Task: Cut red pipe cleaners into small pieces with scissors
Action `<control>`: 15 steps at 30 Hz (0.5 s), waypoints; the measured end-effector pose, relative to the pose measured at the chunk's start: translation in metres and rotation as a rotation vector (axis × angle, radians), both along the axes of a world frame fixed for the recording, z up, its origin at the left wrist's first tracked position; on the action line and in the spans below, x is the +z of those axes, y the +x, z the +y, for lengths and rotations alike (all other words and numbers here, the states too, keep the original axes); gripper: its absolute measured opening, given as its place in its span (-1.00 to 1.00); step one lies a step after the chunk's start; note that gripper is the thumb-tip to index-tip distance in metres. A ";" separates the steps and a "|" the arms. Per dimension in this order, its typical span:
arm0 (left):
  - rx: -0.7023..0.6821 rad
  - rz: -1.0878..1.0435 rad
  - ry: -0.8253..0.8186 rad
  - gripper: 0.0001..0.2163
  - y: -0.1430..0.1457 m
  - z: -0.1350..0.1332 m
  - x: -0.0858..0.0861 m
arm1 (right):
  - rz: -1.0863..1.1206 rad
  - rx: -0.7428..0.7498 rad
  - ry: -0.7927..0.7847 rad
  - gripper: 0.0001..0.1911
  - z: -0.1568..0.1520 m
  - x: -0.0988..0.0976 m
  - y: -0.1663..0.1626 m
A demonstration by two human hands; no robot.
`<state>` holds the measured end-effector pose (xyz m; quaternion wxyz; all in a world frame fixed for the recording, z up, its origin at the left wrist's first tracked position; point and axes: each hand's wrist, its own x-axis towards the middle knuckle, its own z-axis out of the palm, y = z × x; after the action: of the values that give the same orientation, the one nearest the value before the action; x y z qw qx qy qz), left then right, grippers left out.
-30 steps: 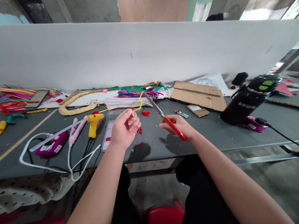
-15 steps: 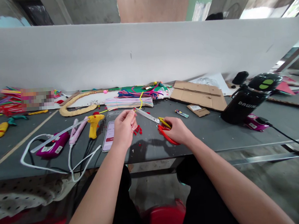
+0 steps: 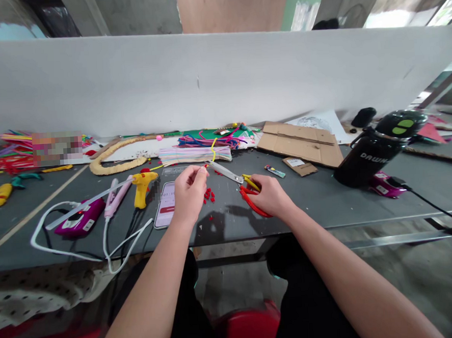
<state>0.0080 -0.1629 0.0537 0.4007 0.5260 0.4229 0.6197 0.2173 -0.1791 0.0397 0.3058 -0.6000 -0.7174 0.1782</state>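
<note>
My right hand is wrapped around the handles, one red and one yellow, of a pair of scissors. Their silver blades point left, with the tips just short of my left fingertips. A small red piece shows at the pinched thumb and finger of my left hand; its exact kind is too small to make out. Below the blades, several red bits lie scattered on the grey table. A phone with a lit screen lies beside my left wrist, partly covered by it.
To the left are a yellow glue gun, a pink straightener-like tool, a purple box and looping cables. Pipe cleaners lie at the back. Cardboard and a black bottle stand to the right.
The scissors have shifted slightly right, so their tips are a little farther from my left fingertips. My left hand has turned slightly, keeping its pinch.
</note>
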 end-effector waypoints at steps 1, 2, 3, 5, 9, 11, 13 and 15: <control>0.013 0.036 0.007 -0.84 -0.001 0.000 -0.001 | -0.001 -0.019 0.004 -0.68 0.000 0.000 0.001; 0.020 0.063 0.011 -0.84 -0.001 0.000 -0.001 | -0.001 -0.033 0.007 -0.68 0.001 0.001 0.002; 0.025 0.080 0.012 -0.84 -0.002 0.000 -0.001 | 0.000 -0.039 0.008 -0.68 0.001 0.002 0.002; 0.025 0.085 0.006 -0.84 -0.002 0.000 -0.002 | 0.009 -0.029 0.008 -0.67 0.001 0.004 0.004; 0.028 0.071 -0.006 -0.83 -0.002 0.001 -0.001 | 0.032 0.046 0.018 -0.70 -0.001 0.006 0.004; 0.030 0.065 -0.004 -0.82 -0.001 0.001 -0.001 | 0.024 0.068 0.026 -0.71 -0.002 0.005 0.003; 0.026 0.068 0.004 -0.82 -0.001 0.001 -0.001 | 0.009 0.069 0.028 -0.71 -0.003 0.004 0.002; 0.021 0.069 0.009 -0.82 -0.001 0.001 -0.001 | -0.003 0.065 0.028 -0.71 -0.002 0.003 0.001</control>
<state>0.0072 -0.1622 0.0524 0.3769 0.5443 0.4393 0.6072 0.2183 -0.1815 0.0424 0.3073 -0.5723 -0.7393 0.1772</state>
